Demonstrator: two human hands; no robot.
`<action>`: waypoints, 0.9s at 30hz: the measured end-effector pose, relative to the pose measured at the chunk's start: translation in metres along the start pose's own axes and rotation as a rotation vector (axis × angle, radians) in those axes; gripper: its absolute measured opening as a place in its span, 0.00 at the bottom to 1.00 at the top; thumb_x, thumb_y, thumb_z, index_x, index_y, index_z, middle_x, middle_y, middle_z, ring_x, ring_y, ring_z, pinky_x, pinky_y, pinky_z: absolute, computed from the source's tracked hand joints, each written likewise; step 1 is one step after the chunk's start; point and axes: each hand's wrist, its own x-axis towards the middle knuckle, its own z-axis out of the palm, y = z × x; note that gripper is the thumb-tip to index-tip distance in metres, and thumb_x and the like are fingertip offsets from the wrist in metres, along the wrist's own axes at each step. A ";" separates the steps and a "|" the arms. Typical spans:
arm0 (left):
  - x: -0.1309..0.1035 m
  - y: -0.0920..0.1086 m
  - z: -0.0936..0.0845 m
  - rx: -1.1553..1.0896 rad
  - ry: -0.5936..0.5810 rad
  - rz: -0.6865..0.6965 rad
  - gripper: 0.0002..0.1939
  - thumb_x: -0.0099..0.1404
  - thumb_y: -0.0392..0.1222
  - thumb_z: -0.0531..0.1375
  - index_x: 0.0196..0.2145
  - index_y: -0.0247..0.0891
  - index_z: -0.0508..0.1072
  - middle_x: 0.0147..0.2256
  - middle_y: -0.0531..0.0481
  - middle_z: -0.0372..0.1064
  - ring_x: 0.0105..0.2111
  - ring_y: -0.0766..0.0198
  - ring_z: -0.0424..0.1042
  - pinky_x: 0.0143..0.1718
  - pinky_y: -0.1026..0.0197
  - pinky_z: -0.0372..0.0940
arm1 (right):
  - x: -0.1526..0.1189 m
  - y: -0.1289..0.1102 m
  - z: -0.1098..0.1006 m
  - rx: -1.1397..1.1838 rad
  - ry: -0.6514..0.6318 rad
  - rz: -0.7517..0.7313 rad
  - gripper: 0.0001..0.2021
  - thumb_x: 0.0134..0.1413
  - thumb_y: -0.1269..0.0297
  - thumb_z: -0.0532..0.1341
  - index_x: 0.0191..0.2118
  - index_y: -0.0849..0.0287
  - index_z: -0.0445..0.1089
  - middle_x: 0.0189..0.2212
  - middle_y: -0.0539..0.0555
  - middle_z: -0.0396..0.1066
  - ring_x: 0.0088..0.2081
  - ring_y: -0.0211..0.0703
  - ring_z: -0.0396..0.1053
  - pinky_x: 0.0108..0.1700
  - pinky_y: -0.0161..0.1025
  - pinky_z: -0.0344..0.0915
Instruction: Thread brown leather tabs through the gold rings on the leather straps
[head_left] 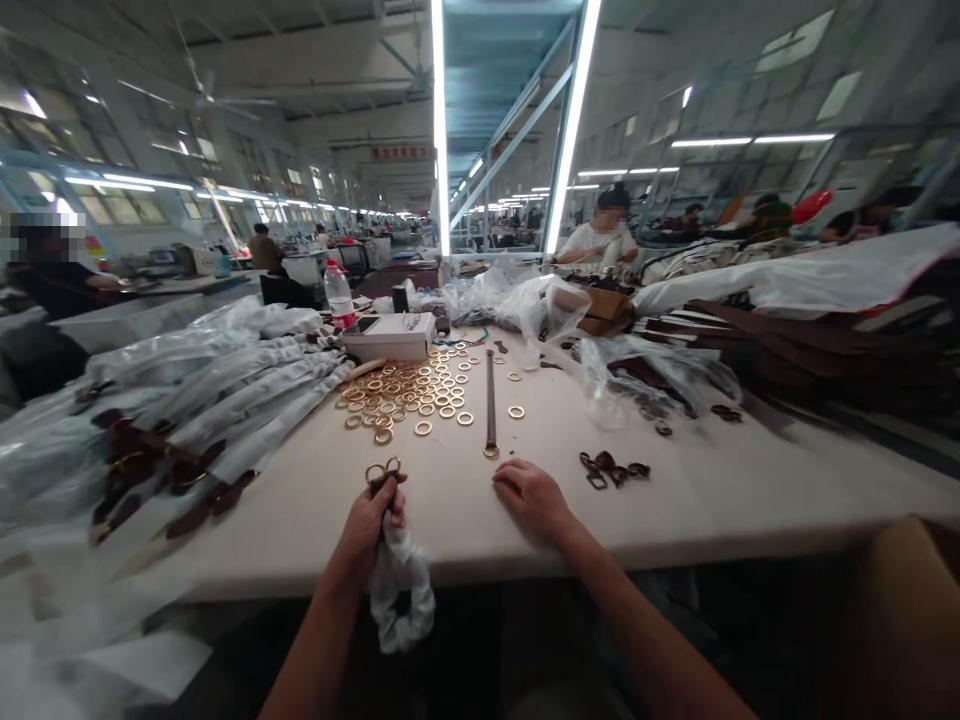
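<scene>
My left hand (379,508) is closed around the end of a dark brown strap (384,482) near the front edge of the table. Two gold rings (382,468) stick up above its fingers, and white plastic wrapping (403,590) on the strap hangs in a loop below. My right hand (532,495) rests low over the tabletop with loosely bent fingers and nothing visible in them. Just beyond its fingertips, apart from them, lies a narrow brown strap (491,400) with a gold ring (490,452) at its near end. A spread of loose gold rings (426,409) lies farther left.
Plastic-wrapped straps (247,370) are heaped on the left. To the right are dark buckle-like pieces (613,468) and crumpled clear plastic (645,375). A white box (390,337) and a bottle (339,295) stand at the back. Co-workers sit farther off.
</scene>
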 end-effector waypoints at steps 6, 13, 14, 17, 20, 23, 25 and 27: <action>-0.006 0.003 -0.001 0.002 0.005 -0.030 0.33 0.39 0.56 0.78 0.39 0.35 0.74 0.19 0.60 0.62 0.16 0.74 0.57 0.17 0.70 0.54 | -0.002 -0.008 -0.001 -0.056 -0.013 0.049 0.06 0.62 0.70 0.62 0.40 0.57 0.78 0.43 0.54 0.78 0.46 0.43 0.73 0.53 0.38 0.67; -0.005 0.008 -0.002 0.027 0.035 -0.081 0.32 0.37 0.52 0.79 0.38 0.39 0.75 0.20 0.61 0.60 0.17 0.73 0.57 0.16 0.70 0.56 | 0.001 -0.008 0.001 -0.139 -0.052 0.016 0.06 0.62 0.68 0.63 0.41 0.58 0.78 0.45 0.55 0.77 0.47 0.42 0.73 0.52 0.36 0.66; -0.006 0.009 -0.002 0.028 0.038 -0.096 0.32 0.36 0.53 0.79 0.38 0.40 0.75 0.20 0.61 0.60 0.17 0.73 0.56 0.15 0.71 0.56 | 0.001 -0.007 0.001 -0.150 -0.051 0.006 0.06 0.62 0.68 0.62 0.41 0.58 0.78 0.44 0.54 0.77 0.47 0.42 0.73 0.52 0.36 0.66; -0.007 0.009 -0.003 0.037 0.060 -0.160 0.32 0.37 0.54 0.78 0.38 0.42 0.75 0.20 0.61 0.59 0.16 0.73 0.56 0.13 0.71 0.55 | -0.001 -0.006 0.004 -0.185 -0.046 -0.016 0.06 0.63 0.66 0.62 0.41 0.57 0.78 0.43 0.53 0.77 0.46 0.41 0.73 0.50 0.35 0.66; 0.000 0.003 -0.008 0.047 0.067 -0.210 0.29 0.41 0.55 0.77 0.40 0.44 0.75 0.21 0.60 0.58 0.16 0.72 0.56 0.13 0.70 0.55 | -0.002 -0.004 0.008 -0.214 -0.037 -0.034 0.07 0.63 0.64 0.62 0.42 0.57 0.78 0.43 0.52 0.78 0.45 0.41 0.73 0.48 0.35 0.66; 0.011 -0.007 -0.003 0.034 0.007 -0.273 0.26 0.46 0.54 0.75 0.41 0.44 0.74 0.21 0.60 0.56 0.16 0.72 0.55 0.14 0.70 0.55 | -0.002 -0.002 0.010 -0.230 -0.015 -0.046 0.08 0.64 0.64 0.62 0.42 0.57 0.78 0.44 0.52 0.78 0.45 0.41 0.74 0.47 0.35 0.66; 0.019 -0.012 0.011 0.003 -0.045 -0.340 0.25 0.48 0.53 0.75 0.41 0.43 0.74 0.21 0.60 0.55 0.16 0.73 0.55 0.14 0.70 0.55 | -0.001 -0.001 0.011 -0.235 -0.012 -0.044 0.08 0.63 0.63 0.62 0.42 0.57 0.78 0.43 0.52 0.78 0.44 0.42 0.74 0.47 0.35 0.66; 0.028 -0.014 0.036 -0.065 -0.078 -0.394 0.24 0.48 0.49 0.75 0.40 0.41 0.74 0.21 0.61 0.54 0.15 0.75 0.54 0.14 0.72 0.53 | -0.001 0.001 0.012 -0.233 -0.019 -0.038 0.08 0.62 0.62 0.63 0.42 0.57 0.78 0.44 0.52 0.78 0.45 0.42 0.74 0.46 0.35 0.67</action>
